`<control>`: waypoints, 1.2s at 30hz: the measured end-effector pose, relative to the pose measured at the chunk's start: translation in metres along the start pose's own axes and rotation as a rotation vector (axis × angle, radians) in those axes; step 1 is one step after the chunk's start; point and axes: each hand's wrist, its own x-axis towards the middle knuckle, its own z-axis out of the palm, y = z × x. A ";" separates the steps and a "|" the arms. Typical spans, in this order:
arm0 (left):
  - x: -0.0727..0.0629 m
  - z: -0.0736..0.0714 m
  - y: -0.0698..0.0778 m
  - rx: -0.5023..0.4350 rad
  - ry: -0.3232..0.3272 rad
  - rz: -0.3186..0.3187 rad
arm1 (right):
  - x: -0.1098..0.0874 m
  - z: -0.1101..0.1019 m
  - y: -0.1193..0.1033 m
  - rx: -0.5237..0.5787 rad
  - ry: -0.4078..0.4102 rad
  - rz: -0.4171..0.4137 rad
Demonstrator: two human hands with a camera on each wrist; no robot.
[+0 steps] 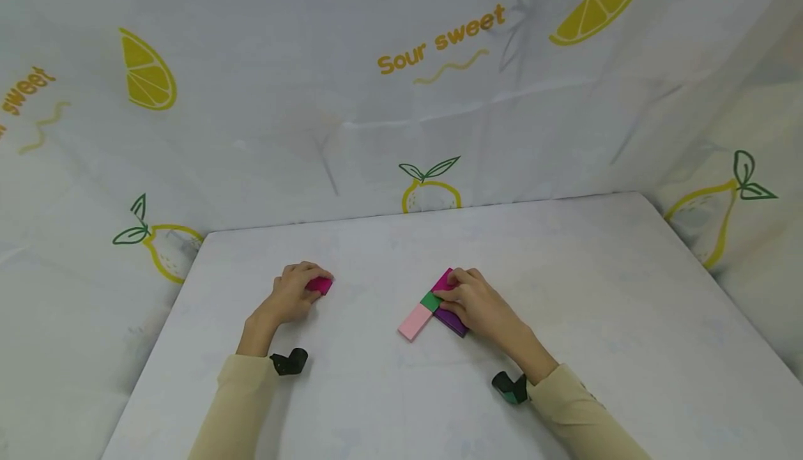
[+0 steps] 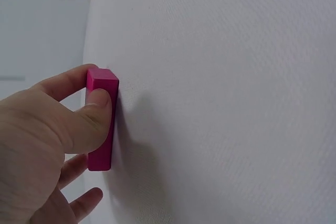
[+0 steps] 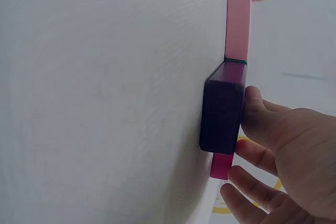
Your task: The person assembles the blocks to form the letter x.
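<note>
My left hand (image 1: 293, 296) pinches a magenta block (image 2: 102, 124) between thumb and fingers at the left of the table. In the left wrist view the block stands close to the white surface, the thumb across its near face. My right hand (image 1: 479, 303) reaches over a group of blocks, its fingertips touching the tops near a small green block (image 1: 430, 301). Around the green block lie a pink block (image 1: 415, 322), a dark purple block (image 1: 451, 321) and another magenta block (image 1: 442, 280). The right hand partly covers the magenta and purple ones.
A white-covered table (image 1: 364, 404) carries the blocks. Behind it hangs a white cloth (image 1: 282, 132) printed with lemons and lettering. Black wrist cameras (image 1: 290, 362) sit at both sleeves.
</note>
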 end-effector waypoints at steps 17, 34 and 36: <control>0.005 0.002 0.003 -0.049 0.049 0.051 | 0.000 -0.001 0.001 0.004 -0.008 0.015; 0.015 0.017 0.022 -0.079 0.093 0.132 | -0.001 0.001 0.000 0.004 -0.004 0.017; 0.017 0.020 0.024 -0.079 0.094 0.138 | -0.001 0.001 0.000 0.001 -0.002 0.016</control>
